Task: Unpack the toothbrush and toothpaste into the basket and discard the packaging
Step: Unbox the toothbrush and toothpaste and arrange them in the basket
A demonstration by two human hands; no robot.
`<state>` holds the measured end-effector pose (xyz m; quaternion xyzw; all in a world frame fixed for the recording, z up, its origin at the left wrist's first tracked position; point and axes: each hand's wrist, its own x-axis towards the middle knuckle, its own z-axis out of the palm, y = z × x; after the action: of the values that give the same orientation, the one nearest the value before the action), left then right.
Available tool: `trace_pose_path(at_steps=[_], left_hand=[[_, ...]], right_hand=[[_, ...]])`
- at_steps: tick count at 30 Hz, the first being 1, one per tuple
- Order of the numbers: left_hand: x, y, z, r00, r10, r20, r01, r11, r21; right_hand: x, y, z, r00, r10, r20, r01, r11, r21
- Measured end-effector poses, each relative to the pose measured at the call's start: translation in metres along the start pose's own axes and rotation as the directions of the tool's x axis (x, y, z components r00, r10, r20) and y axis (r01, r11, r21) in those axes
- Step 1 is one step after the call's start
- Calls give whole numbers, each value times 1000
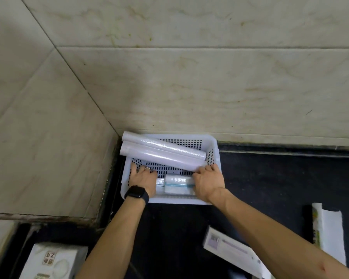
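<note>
1. Grip state: left hand (pixel 143 178) lies flat and open, palm down, fingers spread on the perforated floor of the white plastic basket (pixel 215 150); it holds nothing. Right hand (pixel 208 179) is curled at the right end of the lower of two long white film-wrapped rolls (pixel 161 153), fingertips on it; whether it pinches the roll or only pushes it cannot be told.
2. Task items: a small white tube-like pack with a teal band (pixel 178 185), probably the toothpaste, lies in the basket's near half between the two hands, with a clear-wrapped strip just left of it. No bare toothbrush can be made out; the strip may be it.
3. Packaging: a flat white and lilac carton with a barcode (pixel 230 248) lies on the dark counter (pixel 270 178), near the right forearm, well apart from the basket. A printed white wrapper or sheet (pixel 328 228) lies further right.
4. Step in hand, as judged: arranging contents inside the basket, shifting the rolls to make room. Unpacking looks largely done; discarding not yet done.
5. Next move calls for: both hands clear of the basket, then a pickup of the carton and wrapper. No bin is in view.
6. Pose: both forearms reach forward and converge on the basket; black watch (pixel 137 193) on left wrist, ring on a left finger.
</note>
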<state>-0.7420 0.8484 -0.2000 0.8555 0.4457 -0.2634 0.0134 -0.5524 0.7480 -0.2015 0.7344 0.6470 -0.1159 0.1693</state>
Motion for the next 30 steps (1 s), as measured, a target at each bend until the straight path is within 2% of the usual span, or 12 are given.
trace_pose_path(at_steps=[5, 8, 11, 15, 19, 21, 26, 30], left_hand=[[-2, -8, -2, 997, 28, 69, -19, 991, -132], [-1, -12, -1, 979, 37, 202, 21, 960, -279], [1, -13, -5, 962, 61, 265, 4, 971, -240], [-2, -14, -13, 987, 76, 142, -63, 994, -95], [-20, -32, -35, 998, 48, -31, -50, 997, -66], [-32, -53, -43, 997, 31, -71, -37, 996, -82], [-64, -108, -38, 997, -40, -63, 11, 917, -398], [-83, -126, -26, 976, -168, -136, 59, 813, -580]], right_hand=[[-1, 1, 1, 1000, -5, 0, 5, 1000, 8], [-2, 1, -1, 1000, -10, -1, 10, 1000, 13], [-5, 2, -4, 999, -32, -1, 32, 999, 25], [-7, 5, -10, 995, -83, 63, 80, 996, 47], [-5, 11, -11, 990, -119, 75, 111, 988, 104], [-4, 11, -11, 989, -127, 74, 119, 987, 107], [9, -10, -11, 978, -154, 141, 106, 948, 300], [27, -39, -18, 968, -186, 170, 121, 935, 335]])
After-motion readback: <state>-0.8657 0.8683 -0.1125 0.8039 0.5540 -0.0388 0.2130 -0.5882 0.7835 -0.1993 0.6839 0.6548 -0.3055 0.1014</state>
